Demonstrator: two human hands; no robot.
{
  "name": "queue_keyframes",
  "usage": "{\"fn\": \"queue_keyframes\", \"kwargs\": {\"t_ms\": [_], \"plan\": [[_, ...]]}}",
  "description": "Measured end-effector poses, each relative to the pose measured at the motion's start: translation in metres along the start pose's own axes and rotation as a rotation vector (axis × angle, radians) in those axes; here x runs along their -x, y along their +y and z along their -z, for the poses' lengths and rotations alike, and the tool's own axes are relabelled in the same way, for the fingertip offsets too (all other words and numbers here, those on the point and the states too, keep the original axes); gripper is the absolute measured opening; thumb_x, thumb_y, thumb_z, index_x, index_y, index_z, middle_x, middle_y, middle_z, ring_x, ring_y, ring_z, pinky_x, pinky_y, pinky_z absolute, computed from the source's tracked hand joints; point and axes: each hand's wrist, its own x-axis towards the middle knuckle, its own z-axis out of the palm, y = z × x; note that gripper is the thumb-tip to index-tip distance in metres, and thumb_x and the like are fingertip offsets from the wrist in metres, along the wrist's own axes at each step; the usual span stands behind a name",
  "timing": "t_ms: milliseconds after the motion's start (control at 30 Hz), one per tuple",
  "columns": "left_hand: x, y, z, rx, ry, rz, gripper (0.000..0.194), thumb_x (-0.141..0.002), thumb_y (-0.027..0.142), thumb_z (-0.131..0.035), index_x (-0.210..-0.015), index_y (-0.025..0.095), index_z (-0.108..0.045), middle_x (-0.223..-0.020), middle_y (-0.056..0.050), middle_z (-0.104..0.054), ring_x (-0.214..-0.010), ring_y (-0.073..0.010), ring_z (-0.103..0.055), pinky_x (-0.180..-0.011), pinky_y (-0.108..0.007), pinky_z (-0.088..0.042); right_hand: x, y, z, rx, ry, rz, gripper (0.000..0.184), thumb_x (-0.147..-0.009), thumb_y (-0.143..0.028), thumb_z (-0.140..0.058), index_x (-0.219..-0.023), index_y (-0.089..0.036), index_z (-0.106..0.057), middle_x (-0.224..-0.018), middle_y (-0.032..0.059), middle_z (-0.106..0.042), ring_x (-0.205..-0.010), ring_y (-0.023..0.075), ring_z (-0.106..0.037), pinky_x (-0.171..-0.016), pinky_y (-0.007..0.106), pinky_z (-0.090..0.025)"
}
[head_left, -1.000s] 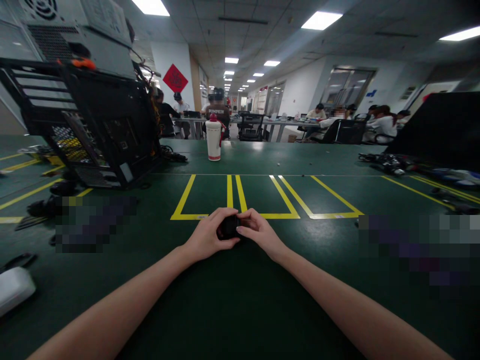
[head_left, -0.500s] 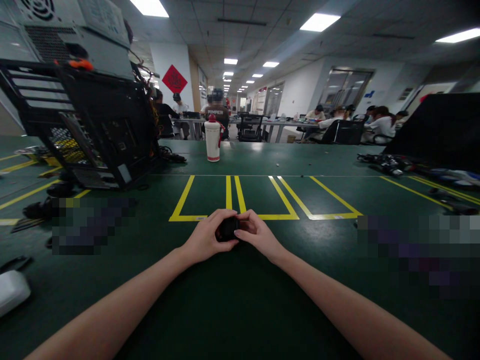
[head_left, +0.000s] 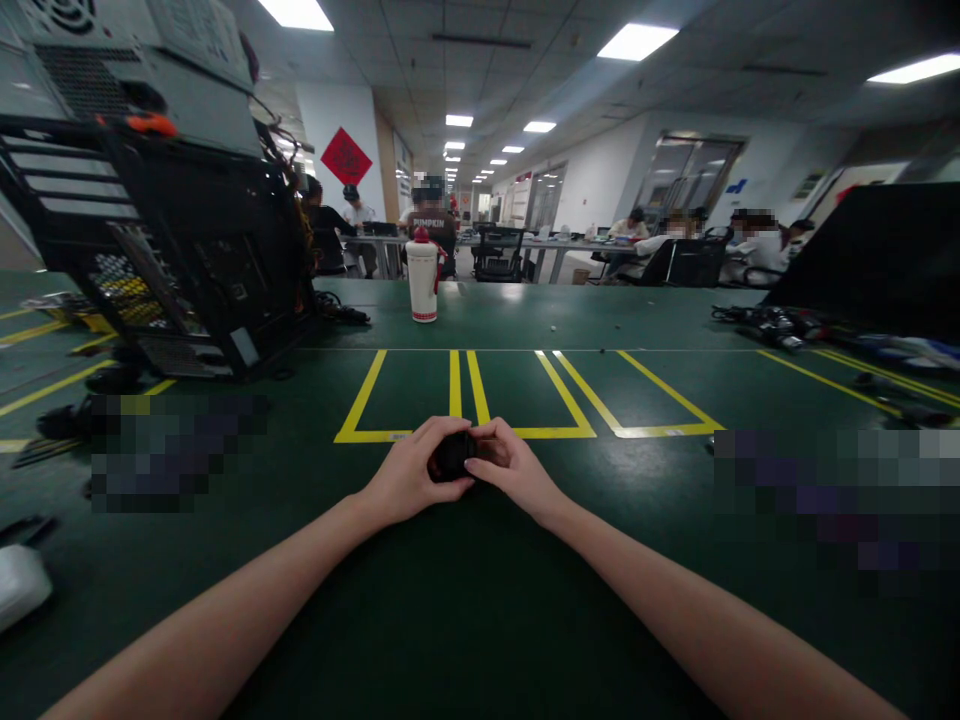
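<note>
Black object (head_left: 453,458), one. Left hand (head_left: 407,473): fingers curled around it; right hand (head_left: 525,478): thumb and fingertips pinching its side. Two-handed grip made, not yet released.

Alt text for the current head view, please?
A person's left hand and right hand hold a small, rounded black object at a dark green table marked with yellow tape. A tall white bottle with a red lid stands upright beyond.

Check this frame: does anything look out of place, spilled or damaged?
Only small specks on the table beyond the yellow tape: they look like stray litter. No spill or damage shows. The bottle stands upright; the left hand and right hand hold a black object, partly hidden.
</note>
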Motion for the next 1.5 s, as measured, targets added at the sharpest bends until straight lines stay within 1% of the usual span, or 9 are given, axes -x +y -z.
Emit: {"fn": "queue_keyframes", "kwargs": {"t_ms": [167,267,367,500,700,900,1067,1267,1500], "plan": [[-0.0004,0.0000,0.0002,0.001,0.000,0.006,0.055,-0.068,0.024,-0.063,-0.116,0.026,-0.036,-0.112,-0.004,-0.046,-0.096,-0.0200,-0.049,-0.068,-0.030,-0.048,0.0017,-0.0018,-0.0012,0.044,0.038,0.010,0.017,-0.075,-0.028,-0.054,-0.090,-0.021,-0.049,-0.095,0.0011,-0.053,-0.093,0.0165,-0.053,-0.083,0.035,-0.044],[-0.0004,0.0008,0.0003,0.011,-0.005,0.017,0.055,-0.068,0.025,-0.063,-0.116,0.027,-0.035,-0.113,-0.004,-0.046,-0.096,-0.0206,-0.050,-0.068,-0.031,-0.049,0.0017,-0.0022,-0.0007,0.077,0.050,-0.026,0.021,-0.076,-0.030,-0.053,-0.094,-0.021,-0.049,-0.100,0.0023,-0.052,-0.096,0.0171,-0.052,-0.085,0.037,-0.043],[-0.0001,0.0008,0.0003,0.019,-0.009,0.017,0.055,-0.069,0.024,-0.063,-0.116,0.028,-0.035,-0.113,-0.004,-0.046,-0.097,-0.0205,-0.049,-0.070,-0.032,-0.049,0.0016,-0.0035,0.0000,0.092,0.033,-0.053,0.023,-0.077,-0.029,-0.053,-0.097,-0.021,-0.048,-0.102,0.0033,-0.052,-0.099,0.0173,-0.050,-0.088,0.038,-0.041],[0.0002,-0.0001,0.0005,0.004,-0.006,0.021,0.055,-0.068,0.024,-0.063,-0.115,0.027,-0.036,-0.113,-0.004,-0.046,-0.097,-0.0209,-0.049,-0.070,-0.032,-0.048,0.0023,-0.0060,-0.0004,0.058,-0.005,-0.036,0.020,-0.075,-0.026,-0.055,-0.093,-0.022,-0.048,-0.099,0.0016,-0.052,-0.098,0.0172,-0.051,-0.087,0.037,-0.042],[-0.0003,0.0004,0.0008,0.004,-0.008,0.015,0.055,-0.068,0.025,-0.063,-0.116,0.027,-0.035,-0.113,-0.004,-0.046,-0.097,-0.0210,-0.049,-0.072,-0.034,-0.048,0.0023,-0.0057,-0.0013,0.051,0.027,0.002,0.016,-0.077,-0.030,-0.052,-0.091,-0.022,-0.049,-0.095,0.0014,-0.053,-0.093,0.0167,-0.053,-0.083,0.036,-0.044],[-0.0006,0.0016,0.0007,0.001,-0.006,0.012,0.055,-0.068,0.024,-0.063,-0.115,0.027,-0.036,-0.112,-0.003,-0.046,-0.096,-0.0200,-0.050,-0.070,-0.031,-0.048,-0.0013,0.0002,0.0007,0.084,0.053,-0.048,0.024,-0.076,-0.029,-0.054,-0.098,-0.021,-0.049,-0.100,0.0034,-0.053,-0.097,0.0171,-0.052,-0.087,0.037,-0.041],[-0.0005,0.0013,0.0006,-0.014,-0.003,0.005,0.055,-0.067,0.023,-0.063,-0.115,0.027,-0.036,-0.111,-0.003,-0.047,-0.096,-0.0203,-0.050,-0.071,-0.032,-0.048,-0.0005,-0.0006,-0.0001,0.057,0.017,-0.015,0.020,-0.074,-0.025,-0.056,-0.092,-0.021,-0.049,-0.095,0.0010,-0.053,-0.093,0.0164,-0.053,-0.085,0.036,-0.043],[-0.0005,0.0004,-0.0002,0.007,-0.015,0.009,0.056,-0.068,0.024,-0.063,-0.116,0.028,-0.035,-0.113,-0.003,-0.045,-0.097,-0.0199,-0.049,-0.070,-0.031,-0.048,0.0014,-0.0043,-0.0021,0.076,0.052,0.019,0.015,-0.075,-0.025,-0.054,-0.089,-0.022,-0.050,-0.094,0.0010,-0.052,-0.095,0.0164,-0.051,-0.084,0.035,-0.044],[-0.0010,0.0012,0.0006,0.005,-0.012,0.014,0.055,-0.068,0.023,-0.063,-0.115,0.027,-0.035,-0.112,-0.002,-0.046,-0.096,-0.0188,-0.050,-0.072,-0.031,-0.048,0.0026,-0.0051,-0.0019,0.105,0.061,-0.030,0.025,-0.076,-0.029,-0.054,-0.098,-0.021,-0.048,-0.103,0.0035,-0.051,-0.099,0.0176,-0.050,-0.087,0.037,-0.043]]}}
